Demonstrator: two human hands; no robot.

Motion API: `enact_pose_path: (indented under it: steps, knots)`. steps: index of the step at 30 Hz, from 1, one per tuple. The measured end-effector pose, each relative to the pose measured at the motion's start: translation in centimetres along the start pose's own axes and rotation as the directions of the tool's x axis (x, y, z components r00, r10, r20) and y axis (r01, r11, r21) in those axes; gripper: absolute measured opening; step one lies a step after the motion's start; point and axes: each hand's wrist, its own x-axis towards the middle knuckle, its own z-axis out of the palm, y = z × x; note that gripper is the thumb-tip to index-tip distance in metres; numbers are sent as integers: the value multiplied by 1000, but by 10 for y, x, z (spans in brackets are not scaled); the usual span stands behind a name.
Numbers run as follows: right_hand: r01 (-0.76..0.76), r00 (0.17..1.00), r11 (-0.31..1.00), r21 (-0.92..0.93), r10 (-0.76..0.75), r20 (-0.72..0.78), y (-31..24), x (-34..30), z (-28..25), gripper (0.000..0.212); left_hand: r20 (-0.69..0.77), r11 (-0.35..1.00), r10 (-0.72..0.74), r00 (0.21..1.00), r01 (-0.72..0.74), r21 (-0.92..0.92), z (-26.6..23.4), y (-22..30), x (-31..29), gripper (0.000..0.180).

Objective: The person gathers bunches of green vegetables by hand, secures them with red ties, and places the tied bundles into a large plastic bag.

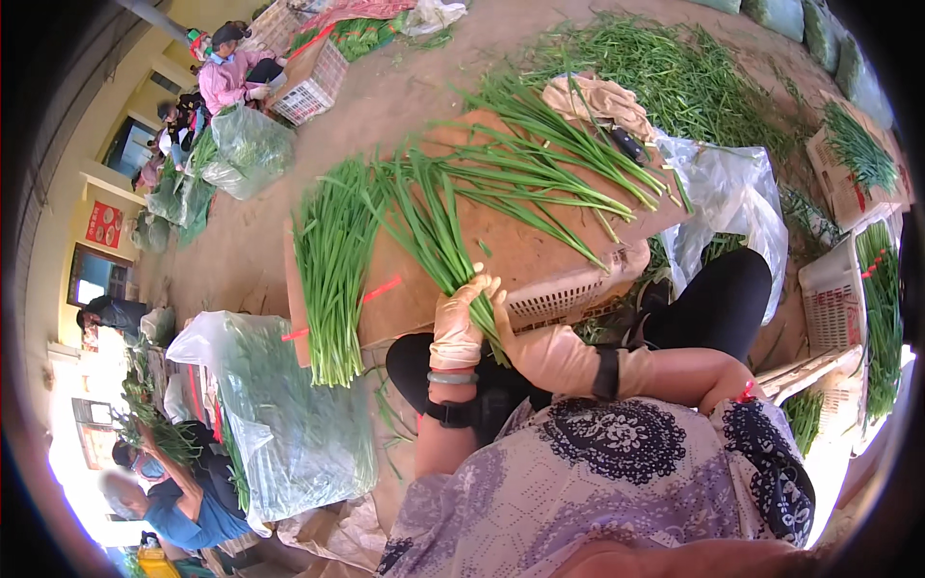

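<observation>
Both my hands wear pale gloves and close round a bunch of garlic chives [434,226], its leaves fanning away across a cardboard sheet [405,313]. My left hand [457,323] wraps the bunch from its left side. Against the stem ends on the other side, my right hand [540,352] presses with bent fingers; part of its grip is hidden. A thicker pile of chives [334,279] lies to the left on the sheet, over a red strip [383,289]. Looser chives [540,188] spread to the right, beside a dark-handled object [628,144] and a beige cloth [597,101].
Under the cardboard stands a plastic crate [568,289]. A clear bag of greens [289,414] stands at left, another plastic bag [727,193] at right. Loose greens [674,77] cover the far floor. Crates [831,299] line the right side. Several people [231,72] sit at left.
</observation>
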Motion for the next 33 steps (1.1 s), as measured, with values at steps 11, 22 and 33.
enact_pose_path:
  steps: [11, 22, 33]
  knots:
    - [-390, 917, 896, -212, 357, -177, 153, -19, 83, 21, 115, 964, 139, 984, -161, 214, -43, 26, -59, 39]
    - [-192, 808, -839, 510, 160, 567, 140, 13, 9, 27, 225, 999, 36, 974, -33, -17, -76, -6, -44, 58]
    - [-9, 997, 904, 428, -27, 78, 18, 25, 51, 21, 220, 961, 84, 972, -20, -277, -34, -20, -16, 48]
